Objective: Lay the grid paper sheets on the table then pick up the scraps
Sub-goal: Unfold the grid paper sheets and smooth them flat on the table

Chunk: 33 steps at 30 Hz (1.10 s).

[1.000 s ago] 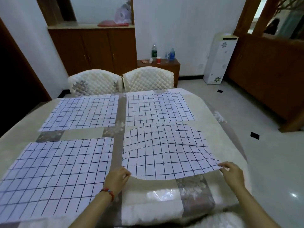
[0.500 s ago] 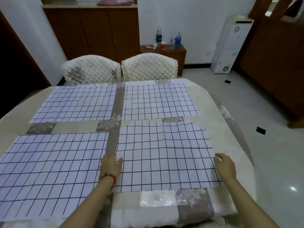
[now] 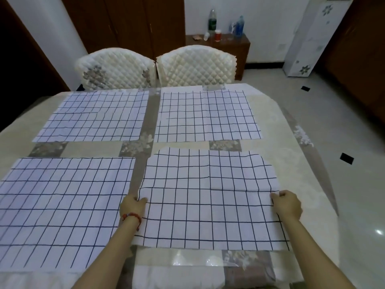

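Four white grid paper sheets lie on the table [image 3: 291, 170]: far left sheet [image 3: 93, 115], far right sheet [image 3: 206, 115], near left sheet [image 3: 62, 205] and near right sheet [image 3: 208, 201]. The near right sheet has rounded far corners and a crease across its middle. My left hand [image 3: 132, 207], with a red bracelet at the wrist, pinches this sheet's left edge, thumb on top. My right hand [image 3: 287, 204] pinches its right edge at the same height, fingers curled.
The table has a beige patterned cloth under clear plastic. Two quilted white chairs [image 3: 156, 67] stand at the far side. Behind them are a low cabinet with bottles [image 3: 225, 40] and a white dispenser [image 3: 308, 38]. Tiled floor lies to the right.
The near right sheet went from lifted and wavy to lying flat on the table. Both hands slid from its near corners up along its side edges.
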Tool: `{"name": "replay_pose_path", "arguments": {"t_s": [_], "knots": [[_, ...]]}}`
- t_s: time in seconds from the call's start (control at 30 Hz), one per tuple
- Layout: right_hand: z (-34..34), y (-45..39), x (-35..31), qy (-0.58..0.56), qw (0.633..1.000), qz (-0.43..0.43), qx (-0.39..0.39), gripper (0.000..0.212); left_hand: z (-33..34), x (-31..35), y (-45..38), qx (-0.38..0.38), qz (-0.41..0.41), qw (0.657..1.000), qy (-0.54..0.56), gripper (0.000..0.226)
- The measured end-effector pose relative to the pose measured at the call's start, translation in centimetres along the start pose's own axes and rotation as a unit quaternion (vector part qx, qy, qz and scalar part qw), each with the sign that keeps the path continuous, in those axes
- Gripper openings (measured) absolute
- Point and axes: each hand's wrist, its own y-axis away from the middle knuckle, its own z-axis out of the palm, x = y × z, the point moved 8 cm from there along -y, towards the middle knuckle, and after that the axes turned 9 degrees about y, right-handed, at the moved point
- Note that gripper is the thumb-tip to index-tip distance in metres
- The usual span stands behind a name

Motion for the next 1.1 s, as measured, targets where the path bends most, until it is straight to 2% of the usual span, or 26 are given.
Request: {"name": "replay_pose_path", "arguments": {"t_s": [0.13,0.3,0.37,0.43,0.5,0.57,0.67,0.73,0.8,0.87,0.97,1.1], "knots": [[-0.9,0.9,0.6,-0.017,0.998,-0.045,0.035,0.019,-0.6,-1.4,1.0,-0.006,0.046,0.998,-0.032,0.045],[-0.3,1.7,0.4,0.003,0.998,-0.062,0.021,0.022,-0.4,-2.6,1.7,0.012,0.030,0.996,-0.084,0.042],[0.0,1.7,0.0,-0.001,0.998,-0.055,0.014,0.035,-0.1,-1.8,1.8,0.013,0.041,0.994,-0.103,0.036],[0.0,1.8,-0.1,-0.004,0.999,-0.043,0.012,0.038,-0.2,-1.3,2.0,0.027,0.040,0.991,-0.122,0.024],[-0.1,1.8,-0.2,-0.006,0.999,-0.032,0.017,0.040,-0.1,-0.8,2.3,0.056,0.048,0.983,-0.171,0.045],[-0.3,1.4,-0.4,-0.002,1.000,-0.020,0.024,0.039,1.3,0.9,3.1,0.060,0.116,0.970,-0.207,0.059],[-0.4,0.1,-0.9,-0.003,1.000,-0.007,0.029,0.038,7.0,3.6,4.9,-0.029,0.254,0.937,-0.237,0.065],[-0.4,-0.9,-1.7,-0.008,1.000,-0.003,0.021,0.040,10.9,3.5,6.0,-0.089,0.302,0.903,-0.292,0.070],[-0.3,-2.1,-2.6,-0.020,1.000,0.006,0.003,0.040,13.2,2.3,6.6,-0.116,0.325,0.878,-0.332,0.064],[0.0,-3.7,-3.6,-0.026,0.999,0.012,-0.017,0.036,13.8,1.4,6.6,-0.114,0.334,0.870,-0.345,0.061],[0.4,-5.8,-5.8,-0.027,0.999,0.005,-0.044,0.028,13.9,1.1,6.4,-0.063,0.372,0.860,-0.343,0.062],[0.9,-8.0,-8.6,-0.079,0.996,-0.032,-0.042,0.032,14.4,1.1,6.6,-0.053,0.382,0.854,-0.349,0.061]]}}
